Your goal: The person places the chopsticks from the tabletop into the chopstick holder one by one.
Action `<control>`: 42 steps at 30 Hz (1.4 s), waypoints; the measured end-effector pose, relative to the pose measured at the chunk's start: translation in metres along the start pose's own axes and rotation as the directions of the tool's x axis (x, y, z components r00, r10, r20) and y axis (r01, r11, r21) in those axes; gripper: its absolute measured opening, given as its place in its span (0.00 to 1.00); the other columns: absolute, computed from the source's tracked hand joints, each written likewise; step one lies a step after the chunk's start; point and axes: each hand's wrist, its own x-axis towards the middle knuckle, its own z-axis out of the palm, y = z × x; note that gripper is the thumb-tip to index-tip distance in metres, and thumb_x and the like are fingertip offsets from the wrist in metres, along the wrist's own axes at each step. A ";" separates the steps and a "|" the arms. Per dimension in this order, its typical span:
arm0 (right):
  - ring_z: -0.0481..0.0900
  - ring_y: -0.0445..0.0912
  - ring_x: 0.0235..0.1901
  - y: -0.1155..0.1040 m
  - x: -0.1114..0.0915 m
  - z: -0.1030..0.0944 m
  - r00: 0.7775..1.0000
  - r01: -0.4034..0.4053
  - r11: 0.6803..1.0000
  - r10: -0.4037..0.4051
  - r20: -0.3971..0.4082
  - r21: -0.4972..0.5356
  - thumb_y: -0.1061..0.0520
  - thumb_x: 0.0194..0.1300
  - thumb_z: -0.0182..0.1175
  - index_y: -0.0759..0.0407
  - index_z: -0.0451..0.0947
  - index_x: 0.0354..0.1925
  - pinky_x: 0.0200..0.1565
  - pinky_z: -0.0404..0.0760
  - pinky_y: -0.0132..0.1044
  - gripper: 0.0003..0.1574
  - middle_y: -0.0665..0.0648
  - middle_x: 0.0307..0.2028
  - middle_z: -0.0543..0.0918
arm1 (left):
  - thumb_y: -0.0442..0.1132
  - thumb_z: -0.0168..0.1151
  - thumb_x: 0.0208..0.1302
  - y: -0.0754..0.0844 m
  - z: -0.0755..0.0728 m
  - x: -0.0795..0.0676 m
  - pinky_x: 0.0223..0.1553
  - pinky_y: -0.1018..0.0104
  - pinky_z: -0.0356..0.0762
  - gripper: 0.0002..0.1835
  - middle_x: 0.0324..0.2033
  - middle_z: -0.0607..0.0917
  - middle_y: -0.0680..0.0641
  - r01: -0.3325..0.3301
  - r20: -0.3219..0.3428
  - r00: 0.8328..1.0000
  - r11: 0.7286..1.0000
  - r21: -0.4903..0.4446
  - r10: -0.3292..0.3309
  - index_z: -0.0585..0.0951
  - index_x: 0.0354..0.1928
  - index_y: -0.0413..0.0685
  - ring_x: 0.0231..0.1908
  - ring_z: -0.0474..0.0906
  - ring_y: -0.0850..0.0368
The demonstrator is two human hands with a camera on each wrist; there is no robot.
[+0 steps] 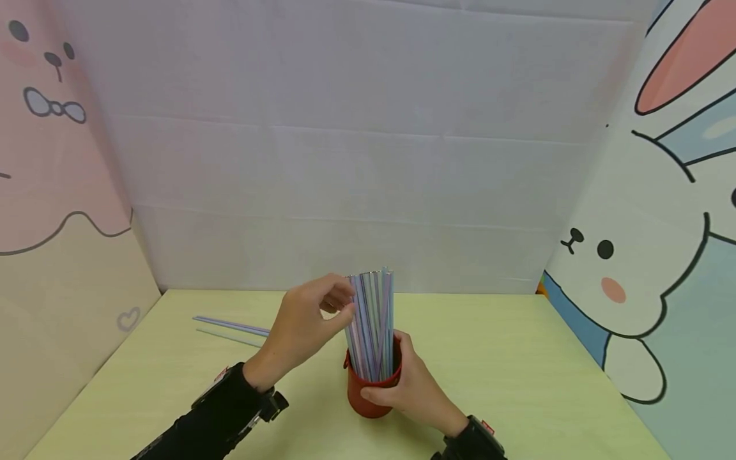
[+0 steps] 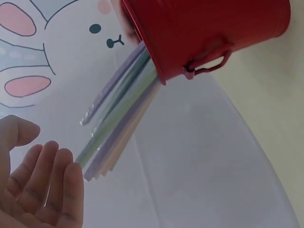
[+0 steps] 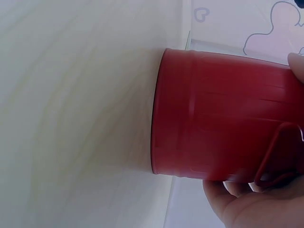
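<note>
A red metal bucket [image 1: 370, 399] with small side handles stands on the table, holding a bundle of pastel drinking straws [image 1: 372, 326] in purple, green, blue and pink. My right hand [image 1: 422, 390] grips the bucket, thumb at the front near the rim and fingers round the far side. Beside the straw tops is my left hand [image 1: 316, 313], its fingers loosely bent and nothing between them. The left wrist view shows the fingertips [image 2: 71, 175] close to the straw ends [image 2: 102, 166]; whether they touch, I cannot tell. The bucket [image 3: 223, 114] fills much of the right wrist view.
A few loose straws [image 1: 230, 324], purple and pale green, lie on the table behind my left forearm, partly hidden by it. The pale yellow table [image 1: 489, 358] ends at a white backdrop [image 1: 368, 160]. Cartoon-printed panels [image 1: 650, 287] stand at both sides.
</note>
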 end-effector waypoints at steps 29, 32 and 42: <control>0.71 0.48 0.54 -0.037 -0.006 -0.003 0.998 -0.064 0.998 0.064 0.001 -0.003 0.53 0.49 0.75 0.56 0.48 0.67 0.56 0.72 0.49 0.59 0.54 0.58 0.68 | 0.42 0.75 0.43 -0.118 -0.051 -0.073 0.41 0.56 0.75 0.26 0.44 0.80 0.55 -0.111 0.347 0.936 0.891 0.440 -0.055 0.79 0.48 0.56 0.45 0.73 0.53; 0.71 0.48 0.54 -0.038 -0.006 -0.003 0.998 -0.065 0.998 0.065 0.000 -0.006 0.53 0.49 0.75 0.56 0.48 0.67 0.56 0.73 0.50 0.58 0.54 0.58 0.68 | 0.40 0.75 0.43 -0.126 -0.052 -0.078 0.38 0.57 0.75 0.25 0.43 0.80 0.54 -0.120 0.409 0.909 0.892 0.436 -0.078 0.79 0.48 0.56 0.42 0.73 0.54; 0.70 0.50 0.55 -0.040 -0.007 -0.002 0.997 -0.074 0.997 0.074 0.002 0.002 0.54 0.49 0.75 0.57 0.47 0.67 0.56 0.73 0.51 0.59 0.55 0.58 0.68 | 0.35 0.74 0.44 -0.149 -0.047 -0.093 0.41 0.58 0.78 0.23 0.41 0.80 0.55 -0.109 0.520 0.844 0.904 0.413 -0.136 0.81 0.46 0.54 0.41 0.75 0.56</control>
